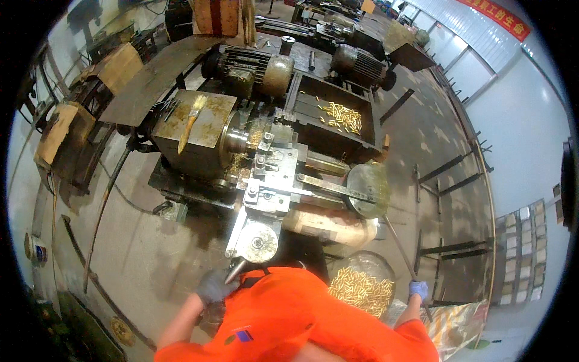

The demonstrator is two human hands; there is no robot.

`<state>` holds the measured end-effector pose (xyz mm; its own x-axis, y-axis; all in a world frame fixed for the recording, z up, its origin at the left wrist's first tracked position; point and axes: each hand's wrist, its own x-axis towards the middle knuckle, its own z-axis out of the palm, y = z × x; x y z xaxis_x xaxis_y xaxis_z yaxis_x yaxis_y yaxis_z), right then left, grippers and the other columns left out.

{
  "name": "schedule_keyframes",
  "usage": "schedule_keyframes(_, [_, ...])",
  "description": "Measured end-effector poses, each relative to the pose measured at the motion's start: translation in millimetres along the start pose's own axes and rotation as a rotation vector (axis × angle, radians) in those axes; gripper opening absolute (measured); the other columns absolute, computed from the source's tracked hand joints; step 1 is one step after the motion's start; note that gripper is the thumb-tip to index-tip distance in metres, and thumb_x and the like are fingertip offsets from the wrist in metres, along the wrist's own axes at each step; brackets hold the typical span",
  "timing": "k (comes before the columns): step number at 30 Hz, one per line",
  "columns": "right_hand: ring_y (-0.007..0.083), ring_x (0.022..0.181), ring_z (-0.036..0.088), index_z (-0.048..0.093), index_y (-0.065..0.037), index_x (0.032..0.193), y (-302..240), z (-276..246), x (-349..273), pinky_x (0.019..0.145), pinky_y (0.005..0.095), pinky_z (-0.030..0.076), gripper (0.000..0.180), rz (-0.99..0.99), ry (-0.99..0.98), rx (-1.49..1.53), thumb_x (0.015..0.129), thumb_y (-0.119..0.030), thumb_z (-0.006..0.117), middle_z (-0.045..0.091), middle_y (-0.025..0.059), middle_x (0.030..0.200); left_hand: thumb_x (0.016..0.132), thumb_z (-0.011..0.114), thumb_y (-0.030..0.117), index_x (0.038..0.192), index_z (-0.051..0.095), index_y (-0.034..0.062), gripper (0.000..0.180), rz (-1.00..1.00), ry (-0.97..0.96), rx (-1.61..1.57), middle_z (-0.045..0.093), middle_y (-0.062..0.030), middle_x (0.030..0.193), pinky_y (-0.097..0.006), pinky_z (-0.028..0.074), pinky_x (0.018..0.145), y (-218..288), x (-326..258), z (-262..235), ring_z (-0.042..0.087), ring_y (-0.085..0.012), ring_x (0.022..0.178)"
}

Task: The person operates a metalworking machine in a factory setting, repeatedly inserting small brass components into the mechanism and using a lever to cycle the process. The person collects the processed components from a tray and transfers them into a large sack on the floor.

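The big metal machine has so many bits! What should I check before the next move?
1. Right hand around the long rod: ok, blue glove on.
2. Left hand firmly on the silver handle: cannot tell; it is at the handle, fingers partly hidden.
3. Brush off the machine: not ok, it lies on top of the metal housing.
4. Spindle stopped: cannot tell from one still picture.
5. Brass-coloured pieces inside the round tub: ok, a big heap.
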<state>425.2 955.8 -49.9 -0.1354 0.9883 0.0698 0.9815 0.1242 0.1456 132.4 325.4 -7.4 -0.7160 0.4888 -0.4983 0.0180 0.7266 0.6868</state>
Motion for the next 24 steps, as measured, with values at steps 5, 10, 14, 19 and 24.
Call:
schedule_keyframes(5, [0.0398, 0.088, 0.061, 0.067, 0.000, 0.085, -3.7, -7.4, -13.2, 0.076, 0.0448, 0.049, 0.039, -0.003, 0.007, -0.009, 0.071, -0.035, 0.057, 0.063, 0.0251, 0.090, 0.076, 0.062, 0.045, 0.075, 0.061, 0.0006, 0.044, 0.035, 0.018, 0.031, 0.058, -0.0245, 0.067, -0.044, 0.045, 0.059, -0.5, -0.4, 0.2, 0.058, -0.0385, 0.062])
schedule_keyframes(10, [0.0395, 0.087, 0.062, 0.068, -0.001, 0.085, 0.2, -4.1, -13.8, 0.076, 0.0446, 0.049, 0.039, 0.023, -0.012, -0.023, 0.070, -0.035, 0.058, 0.063, 0.0238, 0.089, 0.075, 0.062, 0.046, 0.074, 0.061, -0.0006, 0.047, 0.010, 0.002, 0.033, 0.057, -0.0254, 0.065, -0.045, 0.045, 0.060, 6.3, -2.3, -4.5, 0.058, -0.0388, 0.062])
schedule_keyframes(14, [0.0395, 0.086, 0.062, 0.068, -0.002, 0.085, 0.6, -1.2, -15.7, 0.075, 0.0445, 0.049, 0.038, 0.031, -0.026, -0.006, 0.069, -0.036, 0.059, 0.064, 0.0232, 0.089, 0.075, 0.062, 0.045, 0.075, 0.060, -0.0014, 0.046, 0.052, 0.014, 0.004, 0.056, -0.0260, 0.064, -0.045, 0.045, 0.059, 7.8, -3.7, -5.7, 0.058, -0.0384, 0.061])
schedule_keyframes(19, [0.0388, 0.086, 0.062, 0.068, -0.002, 0.086, 1.1, -0.2, -19.1, 0.074, 0.0446, 0.049, 0.039, 0.049, -0.027, -0.027, 0.069, -0.037, 0.060, 0.065, 0.0224, 0.088, 0.075, 0.063, 0.042, 0.076, 0.060, -0.0012, 0.043, 0.022, 0.010, -0.112, 0.056, -0.0252, 0.063, -0.044, 0.045, 0.058, 14.1, -6.9, -7.6, 0.057, -0.0380, 0.058])
schedule_keyframes(24, [0.0385, 0.086, 0.063, 0.067, -0.002, 0.085, 3.4, -1.0, -27.1, 0.075, 0.0444, 0.049, 0.039, 0.043, 0.000, -0.030, 0.069, -0.037, 0.061, 0.064, 0.0228, 0.089, 0.075, 0.063, 0.040, 0.075, 0.059, -0.0017, 0.042, 0.072, 0.031, -0.069, 0.055, -0.0233, 0.061, -0.042, 0.044, 0.056, 1.6, -1.9, -2.4, 0.056, -0.0342, 0.054])
